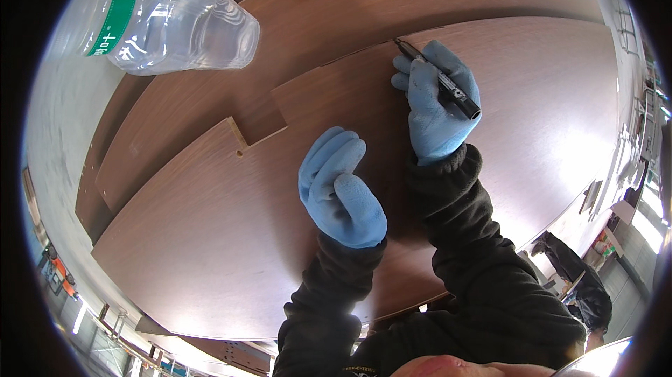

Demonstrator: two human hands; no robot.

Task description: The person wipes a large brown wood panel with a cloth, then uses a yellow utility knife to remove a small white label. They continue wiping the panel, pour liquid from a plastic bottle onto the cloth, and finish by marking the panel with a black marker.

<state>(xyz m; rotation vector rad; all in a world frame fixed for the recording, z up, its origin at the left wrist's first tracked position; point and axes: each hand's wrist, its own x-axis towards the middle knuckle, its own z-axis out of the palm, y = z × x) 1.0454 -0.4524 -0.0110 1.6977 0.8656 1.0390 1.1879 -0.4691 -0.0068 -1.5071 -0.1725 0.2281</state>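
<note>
My right hand [441, 100], in a light blue glove, is closed around a black marker pen [458, 97]. The pen's dark tip points to the far left and meets the stepped edge of a brown wood-grain panel [546, 90]. Lower and to the left, my left hand [343, 191], also in a blue glove, hovers over the same panel with its fingers loosely curled and nothing visible in it. A rectangular notch [255, 121] is cut into the panel's far edge, left of the pen. Dark sleeves cover both my forearms.
A large clear plastic bottle [189, 23] with a green band is at the far left. More brown panels [336, 9] lie beneath and beyond the top one. A person in dark clothes [581, 282] is at the lower right. Something orange [61, 272] shows at the far left.
</note>
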